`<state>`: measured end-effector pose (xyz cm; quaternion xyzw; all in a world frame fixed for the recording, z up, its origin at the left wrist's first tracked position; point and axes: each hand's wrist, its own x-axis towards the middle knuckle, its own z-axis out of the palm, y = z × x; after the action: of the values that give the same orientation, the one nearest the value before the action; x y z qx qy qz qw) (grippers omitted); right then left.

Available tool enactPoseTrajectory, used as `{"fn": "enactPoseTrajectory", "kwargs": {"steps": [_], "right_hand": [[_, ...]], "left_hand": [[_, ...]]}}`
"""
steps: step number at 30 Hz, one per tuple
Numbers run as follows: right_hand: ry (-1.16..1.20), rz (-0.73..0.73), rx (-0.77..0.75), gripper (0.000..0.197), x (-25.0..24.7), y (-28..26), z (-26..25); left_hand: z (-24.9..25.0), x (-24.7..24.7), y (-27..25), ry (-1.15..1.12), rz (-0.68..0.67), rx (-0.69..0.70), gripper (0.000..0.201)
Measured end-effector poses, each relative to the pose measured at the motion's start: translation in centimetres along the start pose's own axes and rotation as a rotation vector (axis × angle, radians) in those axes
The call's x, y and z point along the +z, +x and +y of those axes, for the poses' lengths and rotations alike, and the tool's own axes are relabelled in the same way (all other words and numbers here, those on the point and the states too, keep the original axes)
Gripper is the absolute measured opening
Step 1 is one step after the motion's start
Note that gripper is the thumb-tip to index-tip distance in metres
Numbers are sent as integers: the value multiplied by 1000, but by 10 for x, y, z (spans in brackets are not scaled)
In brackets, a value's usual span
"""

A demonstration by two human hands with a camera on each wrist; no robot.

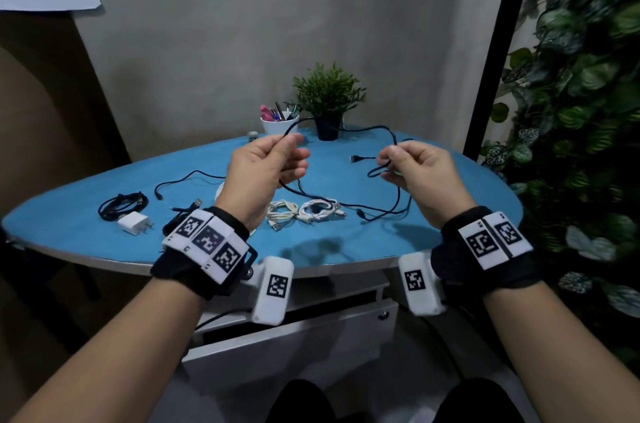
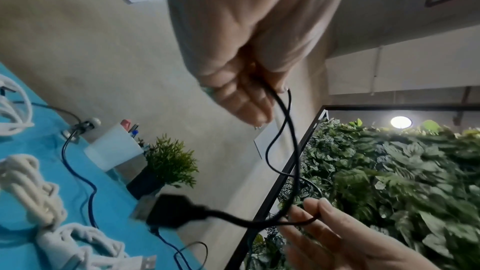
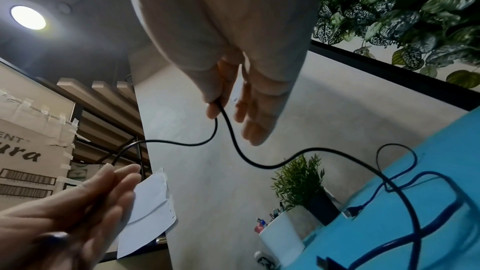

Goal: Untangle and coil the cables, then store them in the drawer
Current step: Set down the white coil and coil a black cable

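A blue bench (image 1: 433,232) stands against a grey wall. At its left lies a coiled black cable (image 1: 119,206). Above the middle, the left hand (image 1: 265,168) pinches a black cable (image 1: 360,129) in its fingers; the right hand (image 1: 415,173) pinches the same cable further along.

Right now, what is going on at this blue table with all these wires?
A person is sorting cables. Both the left hand and the right hand pinch one long thin black cable, held up above the blue oval tabletop as they untangle it. Two white cable bundles and a coiled black cable beside a white charger plug lie on the table. The white drawer below stands slightly open.
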<state>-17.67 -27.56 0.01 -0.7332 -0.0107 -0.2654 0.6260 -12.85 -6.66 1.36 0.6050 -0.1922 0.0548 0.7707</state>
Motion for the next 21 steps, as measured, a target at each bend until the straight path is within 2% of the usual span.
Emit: {"fn": "enactPoseTrajectory", "kwargs": {"steps": [2, 4, 8, 11, 14, 17, 19, 21], "right_hand": [[-116, 31, -6, 20, -6, -5, 3], [-213, 49, -12, 19, -15, -8, 3], [-206, -39, 5, 20, -17, -14, -3], [-318, -123, -18, 16, -12, -21, -9], [-452, -249, -18, 16, -6, -29, -9], [-515, -352, -76, 14, 1, -33, -8], [-571, -394, -124, 14, 5, -34, -6], [-596, -391, -144, 13, 7, -32, -4]], "left_hand": [[0, -1, -3, 217, 2, 16, 14], [-1, -6, -7, 465, -54, -8, 13], [-5, -4, -18, 784, -203, -72, 17], [-3, 5, -25, 859, -282, -64, 24], [-3, 10, -30, 870, -316, -66, 43], [-8, 15, -32, 955, -320, 36, 61], [-11, 17, -30, 975, -341, 97, 51], [-11, 20, -30, 921, -355, 110, 20]]}}
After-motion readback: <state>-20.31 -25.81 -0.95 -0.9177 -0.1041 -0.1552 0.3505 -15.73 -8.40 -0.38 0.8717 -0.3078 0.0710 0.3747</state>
